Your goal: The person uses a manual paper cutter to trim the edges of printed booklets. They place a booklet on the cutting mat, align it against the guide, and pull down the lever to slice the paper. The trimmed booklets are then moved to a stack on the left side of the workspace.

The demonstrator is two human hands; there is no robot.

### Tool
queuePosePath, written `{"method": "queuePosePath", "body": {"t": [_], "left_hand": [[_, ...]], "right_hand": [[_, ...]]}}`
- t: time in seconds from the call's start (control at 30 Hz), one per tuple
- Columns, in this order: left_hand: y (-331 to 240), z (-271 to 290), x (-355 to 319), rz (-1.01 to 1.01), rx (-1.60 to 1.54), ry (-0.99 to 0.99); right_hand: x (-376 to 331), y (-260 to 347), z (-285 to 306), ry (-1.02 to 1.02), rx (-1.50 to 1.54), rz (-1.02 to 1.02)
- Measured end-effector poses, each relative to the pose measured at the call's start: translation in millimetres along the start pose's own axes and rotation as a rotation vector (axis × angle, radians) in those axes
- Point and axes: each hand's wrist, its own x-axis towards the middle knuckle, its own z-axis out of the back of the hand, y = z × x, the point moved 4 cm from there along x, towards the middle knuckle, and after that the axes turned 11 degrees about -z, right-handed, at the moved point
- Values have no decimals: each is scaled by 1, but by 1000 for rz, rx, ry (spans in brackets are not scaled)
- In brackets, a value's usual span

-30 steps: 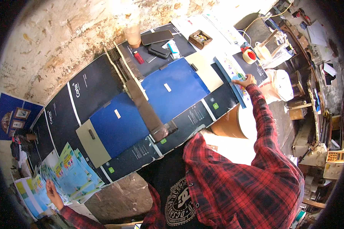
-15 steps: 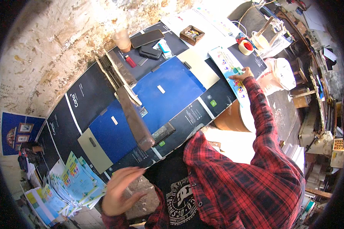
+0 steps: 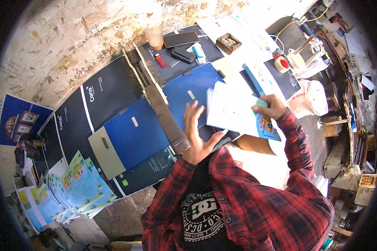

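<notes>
My right hand (image 3: pixel 273 108) grips a thin colour-printed booklet (image 3: pixel 230 108) by its right side, fingers and thumb closed on it. White inner pages face up, and a blue printed part shows beside the thumb. My left hand (image 3: pixel 197 134) is open, its fingers spread and thumb out, with nothing in it. It hovers just left of the booklet, beside the near end of a long brown bar (image 3: pixel 165 111). That bar lies across blue boards (image 3: pixel 134 140) on the dark-topped table. A pale strip (image 3: pixel 107 161) flanks the left board.
A stack of printed booklets (image 3: pixel 77 184) leans at the lower left. Along the back are a plastic cup (image 3: pixel 155 37), a phone (image 3: pixel 181 39), a red lighter (image 3: pixel 160 60) and a small wooden box (image 3: pixel 228 43). A tape roll (image 3: pixel 281 63) and a white sack (image 3: pixel 310 98) are at right.
My left hand has swung up from the lower left to the table's middle. My right hand has lifted the booklet off the pile and turned it toward the left hand.
</notes>
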Motion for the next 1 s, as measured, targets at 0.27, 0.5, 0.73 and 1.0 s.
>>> {"method": "queuePosePath", "body": {"t": [0.27, 0.5, 0.73, 1.0], "left_hand": [[9, 8, -62, 492, -266, 103], [70, -9, -100, 748, -531, -491], [64, -20, -94, 946, -787, -518], [17, -35, -75, 978, -739, -351]], "right_hand": [[99, 67, -56, 390, -255, 172], [169, 130, -97, 302, -533, 352], [77, 119, -98, -436, -426, 507], [59, -85, -41, -627, 143, -103]]}}
